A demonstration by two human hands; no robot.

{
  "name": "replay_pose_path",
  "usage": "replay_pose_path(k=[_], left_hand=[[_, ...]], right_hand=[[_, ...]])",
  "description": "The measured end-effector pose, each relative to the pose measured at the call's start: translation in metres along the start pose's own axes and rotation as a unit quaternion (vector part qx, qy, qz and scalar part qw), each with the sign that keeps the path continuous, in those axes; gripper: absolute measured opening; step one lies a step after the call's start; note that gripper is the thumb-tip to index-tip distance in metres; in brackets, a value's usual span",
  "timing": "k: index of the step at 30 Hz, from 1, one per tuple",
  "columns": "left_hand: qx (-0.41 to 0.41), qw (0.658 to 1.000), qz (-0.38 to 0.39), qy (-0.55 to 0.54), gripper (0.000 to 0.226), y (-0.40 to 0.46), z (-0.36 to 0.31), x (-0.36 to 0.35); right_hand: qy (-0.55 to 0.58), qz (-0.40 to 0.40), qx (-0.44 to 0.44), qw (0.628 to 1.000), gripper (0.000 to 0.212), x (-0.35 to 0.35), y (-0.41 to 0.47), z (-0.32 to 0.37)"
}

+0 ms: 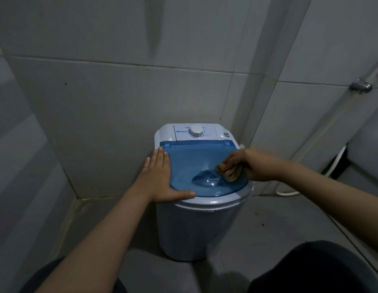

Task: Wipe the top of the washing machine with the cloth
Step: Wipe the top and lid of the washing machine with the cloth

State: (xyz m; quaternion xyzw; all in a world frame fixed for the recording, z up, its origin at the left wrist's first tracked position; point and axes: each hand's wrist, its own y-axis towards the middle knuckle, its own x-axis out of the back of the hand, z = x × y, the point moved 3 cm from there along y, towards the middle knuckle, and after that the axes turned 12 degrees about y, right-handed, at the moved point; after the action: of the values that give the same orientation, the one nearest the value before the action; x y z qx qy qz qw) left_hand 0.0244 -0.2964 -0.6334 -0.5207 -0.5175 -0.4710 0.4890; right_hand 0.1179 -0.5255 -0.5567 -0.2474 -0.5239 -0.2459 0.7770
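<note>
Grey tiled walls (120, 92) meet in a corner and take most of the view, and the floor (258, 225) below is grey too. In this corner stands a small washing machine (196, 229) with a pale, round body. It stands on the floor, near the back wall.

Its top is covered by a blue see-through lid (194, 159), which is closed. Behind the lid is a white control panel (195, 132) with one round white knob (196, 131) in the middle.

Two bare forearms come from the lower edge of the view toward the machine. The left hand (160, 178) lies flat and open on the left part of the top, fingers straight and together, pointing to the wall. Its thumb is stretched along the front rim of the lid. The palm covers the left edge of the lid.

The right hand (247, 163) is closed around a folded brownish cloth (230, 172). It presses the cloth on the right side of the blue lid, just beside the raised clear bump (207, 178) near the lid's front. The cloth touches the lid surface, and part of it shows under the fingers.

At the right, a white hose (289, 192) lies on the floor by the wall. Higher on the right wall there is a small metal fitting (360, 85).
</note>
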Motion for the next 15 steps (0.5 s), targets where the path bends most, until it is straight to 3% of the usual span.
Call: replay_pose_path(k=[3,9,15], left_hand=[[-0.002,1.000,0.004,-0.001,0.148,0.002,0.001,-0.001],[-0.002,1.000,0.004,-0.001,0.151,0.002,0.001,-0.001],[0.002,1.000,-0.002,-0.006,0.152,0.002,0.001,-0.002]], right_hand=[[-0.022,0.026,-0.082,0.996,0.057,0.027,0.004,-0.001],[0.060,-0.194,-0.134,0.970,0.038,0.036,0.046,-0.010],[0.038,-0.176,-0.139,0.974,0.049,0.002,0.070,-0.018]])
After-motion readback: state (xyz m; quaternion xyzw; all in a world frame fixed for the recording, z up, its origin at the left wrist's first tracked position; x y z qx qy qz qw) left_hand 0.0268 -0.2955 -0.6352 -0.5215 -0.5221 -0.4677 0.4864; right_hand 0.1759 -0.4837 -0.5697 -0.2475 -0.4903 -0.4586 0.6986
